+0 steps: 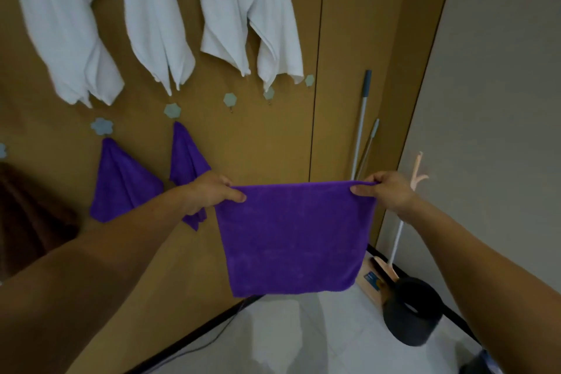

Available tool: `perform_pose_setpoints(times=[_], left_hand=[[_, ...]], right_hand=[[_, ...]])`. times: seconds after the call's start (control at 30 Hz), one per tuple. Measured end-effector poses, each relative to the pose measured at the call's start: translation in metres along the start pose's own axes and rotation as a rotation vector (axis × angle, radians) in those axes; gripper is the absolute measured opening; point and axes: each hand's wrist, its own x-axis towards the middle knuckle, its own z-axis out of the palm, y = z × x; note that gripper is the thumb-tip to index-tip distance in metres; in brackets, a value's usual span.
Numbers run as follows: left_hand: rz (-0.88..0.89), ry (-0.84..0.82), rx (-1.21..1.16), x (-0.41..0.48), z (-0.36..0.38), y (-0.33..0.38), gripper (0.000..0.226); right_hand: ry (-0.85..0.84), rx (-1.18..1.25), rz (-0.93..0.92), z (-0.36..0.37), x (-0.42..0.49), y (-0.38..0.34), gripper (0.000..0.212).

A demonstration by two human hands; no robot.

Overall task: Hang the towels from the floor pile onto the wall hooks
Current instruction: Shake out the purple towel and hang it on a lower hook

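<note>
The left hand [209,191] and right hand [385,191] each pinch a top corner of a purple towel [291,237], thumbs on its near face, holding it spread flat before the brown wall [273,143]. Its top edge runs left to right, about level, and the cloth hangs straight down toward the floor [303,337]. Flower-shaped hooks [229,99] sit above it, hung purple towels [121,182] just left, white towels [151,15] higher.

Forearms bare to frame edge; L hand [209,193] & R hand [391,191] bare too, thumbnails short.
</note>
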Motion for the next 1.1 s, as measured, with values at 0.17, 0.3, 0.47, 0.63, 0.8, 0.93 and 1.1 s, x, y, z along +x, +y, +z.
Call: perform_pose_setpoints(times=[0.17,0.3,0.47,0.63,0.8,0.93,1.1], left_hand=[[0.166,0.293,0.129,0.017,-0.012,-0.002,0.02],[0.261,0.542,-0.076,0.036,-0.018,-0.002,0.025],[0.247,0.575,-0.541,0.074,-0.037,-0.01,0.024],[0.279,0.591,-0.417,0.109,-0.066,-0.017,0.015],[0.326,0.385,-0.475,0.133,-0.081,-0.018,0.017],[0.338,0.157,-0.257,0.154,-0.08,-0.023,0.037],[0.37,0.348,-0.244,0.204,-0.08,-0.012,0.02]], right_hand=[[0.166,0.062,-0.156,0.035,0.031,-0.031,0.025],[0.212,0.151,-0.208,0.07,0.057,-0.059,0.026],[0.077,0.334,-0.184,0.116,0.095,-0.094,0.013],[-0.333,0.239,-0.275,0.145,0.123,-0.116,0.027],[-0.247,0.318,-0.282,0.177,0.155,-0.13,0.022],[-0.188,0.378,-0.279,0.196,0.187,-0.132,0.02],[-0.099,0.372,-0.308,0.22,0.249,-0.136,0.022]])
